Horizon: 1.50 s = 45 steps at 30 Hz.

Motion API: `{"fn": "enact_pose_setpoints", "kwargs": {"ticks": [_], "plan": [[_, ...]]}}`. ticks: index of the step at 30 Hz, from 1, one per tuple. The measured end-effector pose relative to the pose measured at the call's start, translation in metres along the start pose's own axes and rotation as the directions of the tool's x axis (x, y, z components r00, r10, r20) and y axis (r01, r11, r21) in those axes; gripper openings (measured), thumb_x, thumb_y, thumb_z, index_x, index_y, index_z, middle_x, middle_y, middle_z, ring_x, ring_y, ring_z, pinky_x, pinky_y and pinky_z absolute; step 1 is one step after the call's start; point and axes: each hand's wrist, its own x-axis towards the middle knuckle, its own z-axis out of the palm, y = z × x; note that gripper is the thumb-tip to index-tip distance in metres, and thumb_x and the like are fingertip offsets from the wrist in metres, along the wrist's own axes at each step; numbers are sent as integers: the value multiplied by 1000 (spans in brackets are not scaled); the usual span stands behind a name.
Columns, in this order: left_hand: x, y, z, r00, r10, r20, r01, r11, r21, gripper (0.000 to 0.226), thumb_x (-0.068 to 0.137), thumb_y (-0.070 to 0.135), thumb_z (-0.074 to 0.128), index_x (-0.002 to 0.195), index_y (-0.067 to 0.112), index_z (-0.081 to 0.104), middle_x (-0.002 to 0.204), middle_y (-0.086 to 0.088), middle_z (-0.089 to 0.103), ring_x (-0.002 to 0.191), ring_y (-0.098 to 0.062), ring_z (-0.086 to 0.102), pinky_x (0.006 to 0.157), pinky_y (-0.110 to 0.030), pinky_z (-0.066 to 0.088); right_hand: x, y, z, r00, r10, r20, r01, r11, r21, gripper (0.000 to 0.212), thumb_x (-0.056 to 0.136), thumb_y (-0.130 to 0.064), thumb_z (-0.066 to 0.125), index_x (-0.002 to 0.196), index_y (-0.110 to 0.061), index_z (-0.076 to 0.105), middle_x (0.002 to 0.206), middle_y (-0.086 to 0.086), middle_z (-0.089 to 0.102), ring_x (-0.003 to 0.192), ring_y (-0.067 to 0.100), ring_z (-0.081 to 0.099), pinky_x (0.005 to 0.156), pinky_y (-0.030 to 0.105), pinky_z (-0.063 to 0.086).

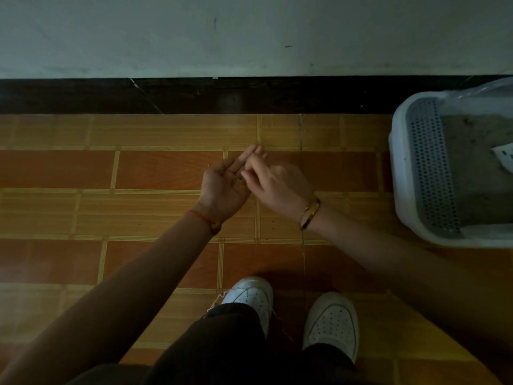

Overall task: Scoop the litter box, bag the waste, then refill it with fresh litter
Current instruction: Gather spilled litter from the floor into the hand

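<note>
The person is standing over the tiled floor (138, 218), well to the left of the litter box (399, 190), and holding both hands together out in front. The left hand (224, 187) is lying palm up with its fingers nearly straight, so its grip is open, and a few dark specks are sitting in the palm. The right hand (277, 184) is reaching across from the box's side, curling its fingertips down onto the left palm; I cannot tell whether that grip is pinching anything. A red string (198, 215) is circling the left wrist and a gold bracelet (309, 213) the right. The box is sitting on the floor against the dark skirting (194, 95), showing a grey perforated step (430, 168) at its near-left end and grey litter (477, 176) beyond it. Clear plastic (488, 87) is showing at the box's far edge. Two white shoes (331, 323) are pointing forward, below and left of the box.
</note>
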Motion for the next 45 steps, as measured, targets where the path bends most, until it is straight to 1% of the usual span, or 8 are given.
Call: {"fn": "enact_pose_setpoints", "kwargs": {"ticks": [5, 9, 13, 17, 21, 29, 36, 45], "plan": [[3, -9, 26, 995, -37, 94, 37, 999, 3, 51, 105, 27, 21, 133, -1, 54, 144, -17, 52, 135, -27, 49, 112, -37, 37, -8, -6, -8, 981, 179, 77, -175, 983, -49, 19, 98, -22, 46, 96, -8, 59, 60, -1, 54, 44, 7, 41, 39, 14, 24], [2, -11, 41, 991, -36, 131, 34, 999, 19, 50, 104, 26, 23, 131, -1, 55, 133, -17, 60, 124, -26, 59, 108, -34, 45, -8, 5, -25, 914, 379, -145, -363, 924, 125, 14, 100, -15, 44, 99, -5, 54, 65, -4, 49, 45, 8, 43, 38, 19, 33], [0, -15, 57, 982, -50, 180, 54, 998, -15, 52, 104, 26, 22, 127, -3, 59, 134, -19, 60, 124, -29, 59, 108, -38, 43, -1, 20, -34, 773, 579, -259, -513, 811, 282, 28, 94, -17, 53, 116, 0, 47, 105, 7, 51, 88, 17, 56, 72, 24, 50], [2, -16, 71, 973, -54, 226, 58, 998, -9, 51, 104, 27, 23, 131, -1, 56, 140, -17, 56, 132, -26, 52, 113, -36, 38, 3, 16, -48, 611, 792, -3, -667, 517, 537, 39, 95, -30, 54, 129, -11, 46, 120, -3, 53, 102, 4, 57, 81, 13, 49], [8, -12, 90, 958, -71, 277, 85, 996, -38, 53, 104, 28, 22, 133, -2, 55, 141, -18, 54, 134, -28, 50, 115, -39, 37, 6, 11, -55, 533, 797, 283, -638, 159, 754, 28, 97, -32, 50, 119, -18, 60, 113, 3, 67, 102, 14, 66, 81, 30, 55], [2, -2, 165, 952, -118, 282, 107, 993, 55, 51, 104, 25, 22, 135, -2, 52, 138, -18, 57, 134, -28, 50, 116, -39, 36, 43, 5, -109, 544, 781, 307, -462, -27, 887, 23, 96, -34, 47, 115, -26, 59, 121, 2, 64, 114, 14, 61, 98, 38, 48], [-88, 15, 281, 945, -131, 299, 124, 991, 44, 50, 104, 22, 23, 130, -4, 56, 132, -18, 62, 123, -27, 60, 104, -36, 48, 96, -56, -225, 565, 773, 289, -387, -61, 920, 40, 102, -28, 38, 129, -2, 51, 128, 16, 59, 121, 23, 56, 107, 45, 40], [-288, 47, 443, 978, -20, 205, 25, 999, -20, 47, 104, 22, 28, 129, -3, 58, 133, -19, 61, 123, -27, 60, 105, -37, 48, 181, -212, -412, 606, 760, 233, -422, 59, 905, 30, 100, -17, 42, 121, 0, 57, 123, 17, 62, 118, 29, 58, 104, 50, 42]]}}
